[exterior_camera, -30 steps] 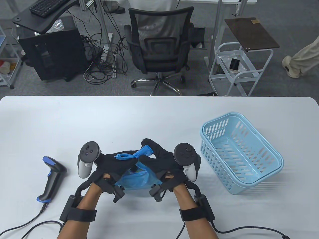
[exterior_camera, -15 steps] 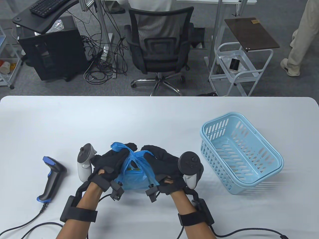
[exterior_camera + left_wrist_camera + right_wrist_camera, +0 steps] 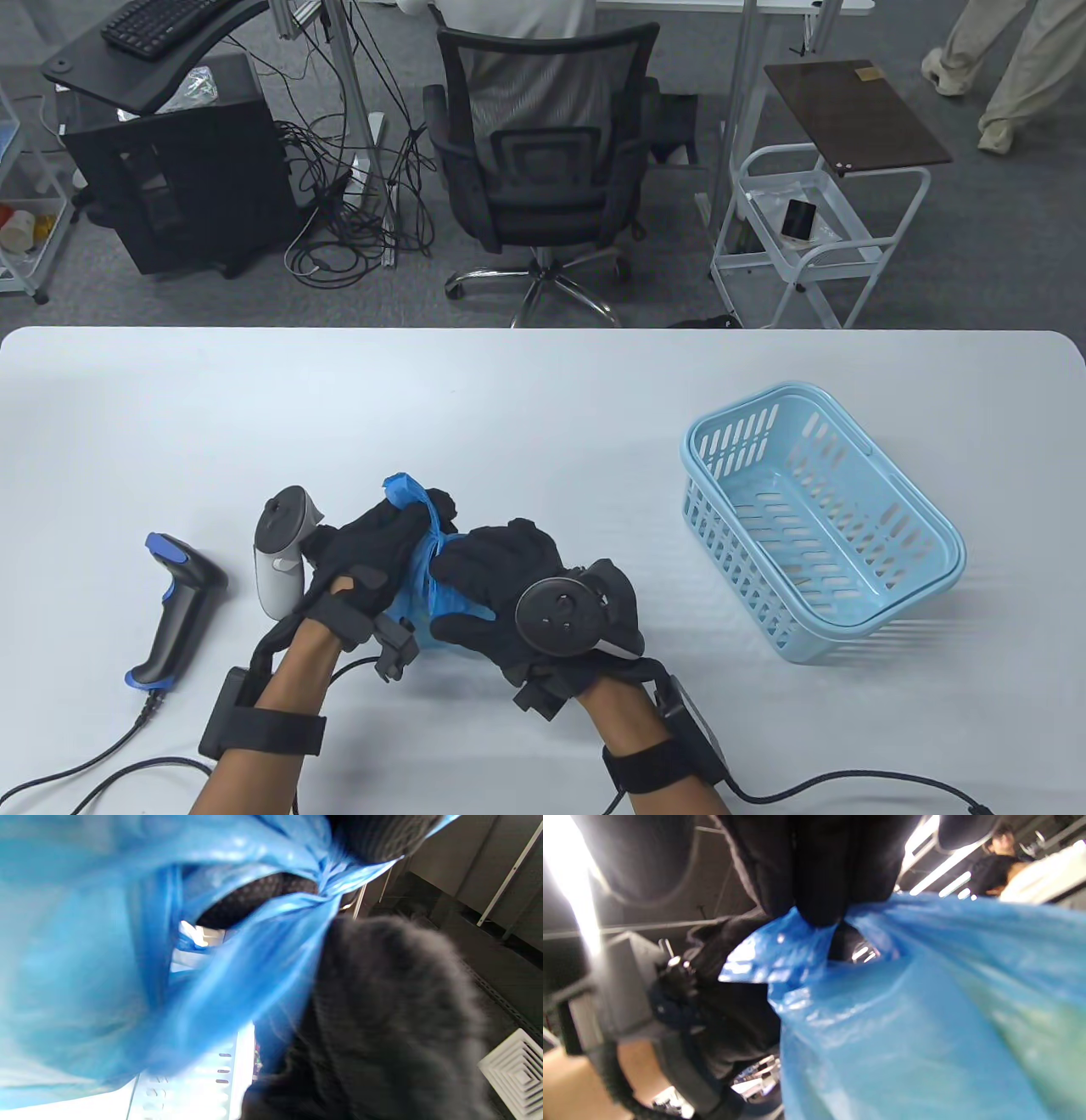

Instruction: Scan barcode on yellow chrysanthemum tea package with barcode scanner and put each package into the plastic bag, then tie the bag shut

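A blue plastic bag (image 3: 422, 586) sits on the white table (image 3: 543, 399) between my two gloved hands, its handles twisted into a crossing on top. My left hand (image 3: 386, 535) grips one handle, whose end (image 3: 399, 489) sticks up past the fingers. My right hand (image 3: 488, 564) lies over the bag's top and pinches the other handle (image 3: 780, 950) between fingertips (image 3: 818, 906). In the left wrist view the blue handles (image 3: 297, 908) cross tightly near my glove. A greenish-yellow shape shows faintly through the bag (image 3: 1043, 1035). The black barcode scanner (image 3: 174, 611) lies at the left.
An empty light blue basket (image 3: 819, 518) stands at the right of the table. The scanner's cable (image 3: 102, 764) runs along the near left edge. Beyond the table are an office chair (image 3: 539, 161), a white trolley (image 3: 814, 229) and a walking person's legs (image 3: 1001, 59).
My right hand has rolled over the bag toward the left, covering its top, and the handles have drawn tighter. My left hand keeps its handle, shifted slightly left. The person behind walked away.
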A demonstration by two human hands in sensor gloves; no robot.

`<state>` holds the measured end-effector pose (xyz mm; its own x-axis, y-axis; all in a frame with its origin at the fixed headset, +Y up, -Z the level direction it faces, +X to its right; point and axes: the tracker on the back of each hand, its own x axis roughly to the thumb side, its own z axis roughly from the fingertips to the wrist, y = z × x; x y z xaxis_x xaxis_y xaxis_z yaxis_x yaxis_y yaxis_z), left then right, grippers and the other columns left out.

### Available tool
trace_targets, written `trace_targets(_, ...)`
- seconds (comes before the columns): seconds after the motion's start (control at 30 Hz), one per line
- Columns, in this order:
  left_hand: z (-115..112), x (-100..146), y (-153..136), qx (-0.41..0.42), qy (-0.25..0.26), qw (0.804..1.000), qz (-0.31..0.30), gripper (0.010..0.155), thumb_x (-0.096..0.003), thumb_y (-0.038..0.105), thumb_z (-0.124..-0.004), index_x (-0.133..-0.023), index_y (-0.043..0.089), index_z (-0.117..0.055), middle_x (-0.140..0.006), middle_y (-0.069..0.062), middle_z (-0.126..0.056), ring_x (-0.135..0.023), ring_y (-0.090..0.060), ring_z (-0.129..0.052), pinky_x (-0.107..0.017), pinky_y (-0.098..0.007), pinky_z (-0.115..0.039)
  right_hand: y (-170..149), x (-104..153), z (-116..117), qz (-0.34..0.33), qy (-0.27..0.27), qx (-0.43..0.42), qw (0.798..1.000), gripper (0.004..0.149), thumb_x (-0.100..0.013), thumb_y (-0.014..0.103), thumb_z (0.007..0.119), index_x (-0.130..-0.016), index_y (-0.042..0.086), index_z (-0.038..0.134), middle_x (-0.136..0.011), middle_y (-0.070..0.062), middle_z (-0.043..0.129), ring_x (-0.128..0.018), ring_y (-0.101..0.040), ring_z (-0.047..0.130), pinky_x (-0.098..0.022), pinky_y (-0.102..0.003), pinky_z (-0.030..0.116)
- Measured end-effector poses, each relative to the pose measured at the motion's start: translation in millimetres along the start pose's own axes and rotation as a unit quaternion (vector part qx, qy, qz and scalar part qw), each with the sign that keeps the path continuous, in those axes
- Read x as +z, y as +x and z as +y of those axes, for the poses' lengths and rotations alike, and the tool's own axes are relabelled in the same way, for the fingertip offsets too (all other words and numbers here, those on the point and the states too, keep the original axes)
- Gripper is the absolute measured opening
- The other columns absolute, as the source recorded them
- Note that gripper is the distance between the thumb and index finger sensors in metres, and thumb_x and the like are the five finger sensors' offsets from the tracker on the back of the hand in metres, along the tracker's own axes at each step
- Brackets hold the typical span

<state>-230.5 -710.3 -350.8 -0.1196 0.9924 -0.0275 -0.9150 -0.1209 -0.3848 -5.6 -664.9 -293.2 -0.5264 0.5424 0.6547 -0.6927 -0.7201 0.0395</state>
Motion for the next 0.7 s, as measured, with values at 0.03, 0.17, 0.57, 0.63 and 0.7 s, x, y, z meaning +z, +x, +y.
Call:
trace_targets(0.03, 0.9, 0.2, 0.2, -0.003, -0.009, 1.000, -0.004, 0.046, -0.0466, 0.050, -0.071, -0.084, 0.025, -0.082, -0.077, 0.000, -0.095, -0.047, -0.024, -0.101, -0.063, -0.054, -0.074, -3.3, -1.0, 0.0, 0.010, -0.005, -0.025, 1.000, 0.055, -0.038, 0.059, 0.073, -0.085, 0.030, 0.079, -0.091, 0.001, 0.086, -0.090, -0.032, 0.078, -0.072, -0.065, 0.055)
trace_targets(0.17, 1.2, 0.8, 2.6, -0.016, -0.031, 0.999, -0.018, 0.046, -0.0458, 0.052, -0.074, -0.082, 0.026, -0.084, -0.081, 0.001, -0.094, -0.053, -0.026, -0.102, -0.064, -0.056, -0.072, -15.9, -3.7, -1.1, 0.085, -0.075, -0.093, 0.989, 0.051, -0.042, 0.034, 0.082, -0.090, 0.033, 0.066, -0.075, 0.006, 0.096, -0.080, -0.026, 0.088, -0.070, -0.061, 0.060)
trace_targets(0.57, -8.4, 6.2, 18.2, -0.129, -0.047, 0.989, -0.056, 0.043, -0.0446, 0.049, -0.080, -0.080, 0.026, -0.087, -0.084, 0.002, -0.093, -0.061, -0.028, -0.099, -0.067, -0.058, -0.069, -22.7, -11.5, 9.5, 0.110, -0.059, 0.020, 0.992, 0.074, -0.033, 0.042, 0.095, -0.095, 0.027, 0.059, -0.098, -0.005, 0.072, -0.090, -0.037, 0.074, -0.070, -0.065, 0.055)
trace_targets(0.63, -11.5, 9.4, 23.6, -0.175, -0.042, 0.982, -0.064, 0.043, -0.0438, 0.049, -0.082, -0.080, 0.027, -0.089, -0.087, 0.004, -0.092, -0.065, -0.028, -0.098, -0.068, -0.059, -0.068, -23.5, -13.9, 12.1, 0.115, -0.050, 0.016, 0.992, 0.072, -0.033, 0.040, 0.095, -0.094, 0.026, 0.061, -0.090, 0.000, 0.084, -0.085, -0.031, 0.084, -0.070, -0.063, 0.058)
trace_targets(0.7, -17.2, 14.4, 30.5, -0.225, -0.043, 0.971, -0.074, 0.043, -0.0431, 0.048, -0.083, -0.080, 0.028, -0.090, -0.090, 0.003, -0.090, -0.070, -0.029, -0.093, -0.069, -0.059, -0.065, -22.9, -17.6, 17.2, 0.122, -0.039, 0.022, 0.991, 0.069, -0.033, 0.037, 0.095, -0.092, 0.023, 0.064, -0.074, 0.005, 0.093, -0.070, -0.023, 0.096, -0.069, -0.061, 0.062)
